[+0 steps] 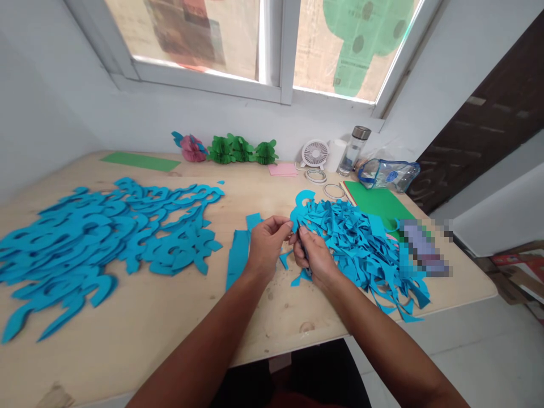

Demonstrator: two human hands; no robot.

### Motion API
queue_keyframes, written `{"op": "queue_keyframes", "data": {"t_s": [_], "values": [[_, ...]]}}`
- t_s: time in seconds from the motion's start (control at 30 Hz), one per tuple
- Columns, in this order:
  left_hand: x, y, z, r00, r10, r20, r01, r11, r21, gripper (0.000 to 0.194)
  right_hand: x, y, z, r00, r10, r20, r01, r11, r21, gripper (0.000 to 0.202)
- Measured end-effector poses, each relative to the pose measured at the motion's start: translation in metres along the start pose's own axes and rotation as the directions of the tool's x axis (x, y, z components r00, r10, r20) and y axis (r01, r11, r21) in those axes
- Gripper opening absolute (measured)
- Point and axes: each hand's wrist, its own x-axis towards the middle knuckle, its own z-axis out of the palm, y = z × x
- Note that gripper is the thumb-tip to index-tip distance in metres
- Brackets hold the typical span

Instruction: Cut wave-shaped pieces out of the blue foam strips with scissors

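Observation:
My left hand [267, 243] pinches a curved blue paper piece [304, 198] between thumb and fingers; the piece curls up in front of the scrap pile. Closed around a pair of dark scissors [303, 245], my right hand [318, 256] sits just to the right of the left, with the blades close to the paper. Their tips are hard to make out. Blue offcuts [361, 243] lie heaped beside my right hand. Left of my left wrist is a flat stack of blue paper strips [238, 258]. Cut curved blue shapes [85, 238] spread in a large pile at the left.
Along the wall stand green paper ornaments [240, 149], a pink one [193, 148], a small fan [315, 154], a glass bottle [355, 148] and a clear pouch [389, 174]. Tape rolls [334, 191], green sheets [378, 203] and a green strip [140, 161] lie on the table [170, 340].

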Motion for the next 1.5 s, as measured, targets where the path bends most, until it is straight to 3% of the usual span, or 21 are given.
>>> {"op": "queue_keyframes", "data": {"t_s": [1.5], "values": [[0.0019, -0.0034, -0.0006, 1.000, -0.006, 0.010, 0.007, 0.999, -0.038, 0.011, 0.0000, 0.0020, -0.0006, 1.000, 0.022, 0.007, -0.023, 0.999, 0.034, 0.044]]}}
